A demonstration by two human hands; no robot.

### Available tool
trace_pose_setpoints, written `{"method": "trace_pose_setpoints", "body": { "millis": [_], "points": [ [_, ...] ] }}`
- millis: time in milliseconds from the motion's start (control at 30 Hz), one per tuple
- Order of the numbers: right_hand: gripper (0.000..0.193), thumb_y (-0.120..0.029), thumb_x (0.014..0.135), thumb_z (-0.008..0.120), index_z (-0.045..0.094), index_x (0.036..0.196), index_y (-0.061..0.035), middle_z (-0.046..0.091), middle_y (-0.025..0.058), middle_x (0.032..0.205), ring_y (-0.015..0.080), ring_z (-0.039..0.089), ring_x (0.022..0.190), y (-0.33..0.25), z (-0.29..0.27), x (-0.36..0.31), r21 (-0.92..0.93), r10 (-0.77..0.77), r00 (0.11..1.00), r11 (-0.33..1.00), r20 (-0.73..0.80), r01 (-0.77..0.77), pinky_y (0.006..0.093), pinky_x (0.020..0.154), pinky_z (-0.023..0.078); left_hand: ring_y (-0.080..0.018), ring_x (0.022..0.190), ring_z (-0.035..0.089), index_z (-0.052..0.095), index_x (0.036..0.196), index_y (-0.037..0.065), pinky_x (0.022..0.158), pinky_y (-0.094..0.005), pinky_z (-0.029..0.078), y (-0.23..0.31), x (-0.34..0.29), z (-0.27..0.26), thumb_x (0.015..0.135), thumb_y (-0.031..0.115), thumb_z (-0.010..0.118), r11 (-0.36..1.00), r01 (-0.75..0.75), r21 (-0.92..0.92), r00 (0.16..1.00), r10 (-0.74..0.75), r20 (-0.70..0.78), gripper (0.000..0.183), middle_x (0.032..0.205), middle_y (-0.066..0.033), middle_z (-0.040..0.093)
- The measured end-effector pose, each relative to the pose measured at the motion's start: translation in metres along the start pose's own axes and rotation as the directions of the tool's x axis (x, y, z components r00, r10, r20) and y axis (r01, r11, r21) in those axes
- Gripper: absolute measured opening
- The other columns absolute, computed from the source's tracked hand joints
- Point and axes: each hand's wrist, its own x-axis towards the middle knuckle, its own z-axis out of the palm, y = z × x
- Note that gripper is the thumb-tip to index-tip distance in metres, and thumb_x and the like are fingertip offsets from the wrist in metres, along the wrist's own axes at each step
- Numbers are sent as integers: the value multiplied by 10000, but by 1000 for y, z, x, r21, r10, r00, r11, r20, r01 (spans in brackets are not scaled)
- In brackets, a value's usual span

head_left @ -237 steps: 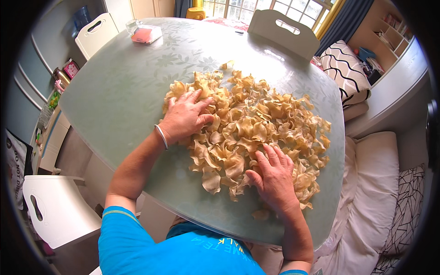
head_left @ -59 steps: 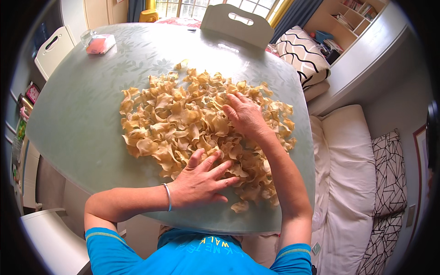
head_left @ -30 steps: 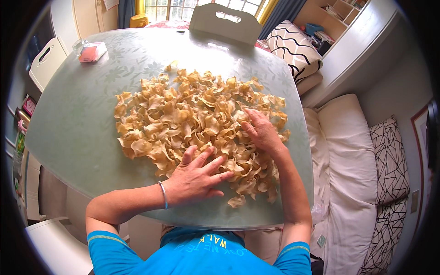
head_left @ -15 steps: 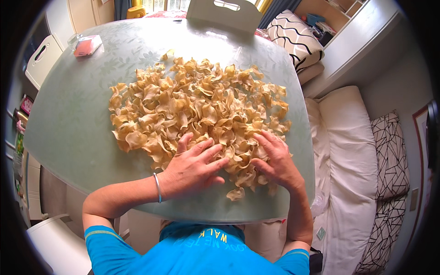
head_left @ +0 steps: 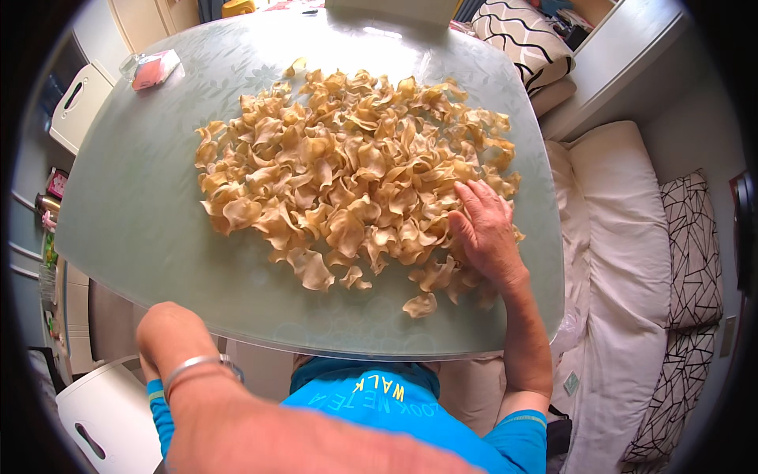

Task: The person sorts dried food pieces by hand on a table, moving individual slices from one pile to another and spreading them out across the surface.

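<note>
A wide spread of curled, tan dried slices (head_left: 347, 174) lies on the glass-topped table (head_left: 142, 221); they look like thin dried pieces of a root or fruit, though I cannot tell which. My right hand (head_left: 485, 233) rests on the slices at the right edge of the spread, fingers stretched and slightly apart, gripping nothing. My left hand (head_left: 308, 442) is raised off the table, large and blurred across the lower edge of the view. Its fingers are out of sight. A silvery bangle (head_left: 197, 367) circles the left wrist. One loose slice (head_left: 419, 305) lies near the front edge, apart from the rest.
A red-and-white packet (head_left: 155, 71) stands at the table's far left. White chairs sit at the left (head_left: 81, 107), front left (head_left: 110, 419) and far side (head_left: 391, 11). A sofa with a white cover (head_left: 624, 237) and patterned cushions (head_left: 691, 245) runs along the right.
My left hand has lifted off the slices and come back toward me, close to the camera. My right hand stays at the right edge of the slices. The view has shifted slightly.
</note>
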Motion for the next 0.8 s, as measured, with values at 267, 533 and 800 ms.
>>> {"method": "trace_pose_setpoints", "body": {
  "millis": [267,533,800],
  "points": [
    [442,-291,949,596,569,1316,-45,571,160,1334,324,480,1302,-9,-27,-23,56,57,995,997,83,-62,516,1124,262,-324,1217,516,551,1243,-38,1012,-391,410,2,1,18,923,377,580,982,-189,-9,982,189,-2,525,1339,-178,529],
    [634,-520,959,533,514,1380,-48,461,252,1420,419,400,1340,1,-28,-63,17,234,967,972,-100,-234,505,1110,297,-299,1245,469,496,1302,-19,1034,-338,360,2,-6,8,899,445,551,933,-320,-165,946,323,-11,617,1371,-153,492],
    [708,-433,929,617,415,1415,41,420,282,1431,443,374,1354,-20,-6,-46,128,87,994,989,-63,-78,493,1145,293,-274,1273,423,442,1361,-1,1056,-286,310,17,-8,-5,874,512,522,915,-404,-19,910,404,91,711,1403,-129,455]
  ]
}}
